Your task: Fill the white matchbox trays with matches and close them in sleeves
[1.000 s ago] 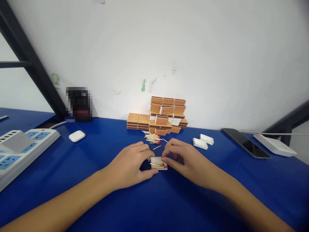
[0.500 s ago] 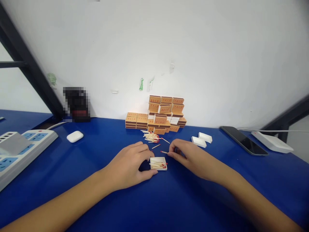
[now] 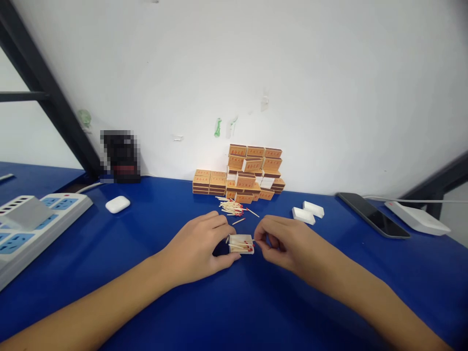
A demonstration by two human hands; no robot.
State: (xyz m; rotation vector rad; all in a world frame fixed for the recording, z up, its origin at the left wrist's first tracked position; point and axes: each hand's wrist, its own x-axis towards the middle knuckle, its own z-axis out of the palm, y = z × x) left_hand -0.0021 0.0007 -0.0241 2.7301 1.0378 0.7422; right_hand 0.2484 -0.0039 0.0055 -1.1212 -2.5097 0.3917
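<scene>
A small white matchbox tray (image 3: 237, 238) lies on the blue table with several red-tipped matches (image 3: 241, 247) in it. My left hand (image 3: 193, 246) grips its left end, thumb at the near side and fingers at the far side. Between the thumb and fingertips of my right hand (image 3: 285, 242) is a single match (image 3: 253, 240), held at the tray's right end; its head is hard to make out there. Just beyond the tray lies one loose match (image 3: 239, 221). Farther back is a heap of matches (image 3: 230, 207).
Orange matchboxes (image 3: 245, 180) are stacked against the wall. Two white trays (image 3: 303, 215) lie to the right, near a phone (image 3: 373, 214) and a white device (image 3: 419, 218). Leftward are a white earbud case (image 3: 117, 204) and a power strip (image 3: 62, 214).
My right hand has brought the match down and toward me, from beyond the tray to its right end. My left hand keeps its grip on the tray. The view has shifted slightly.
</scene>
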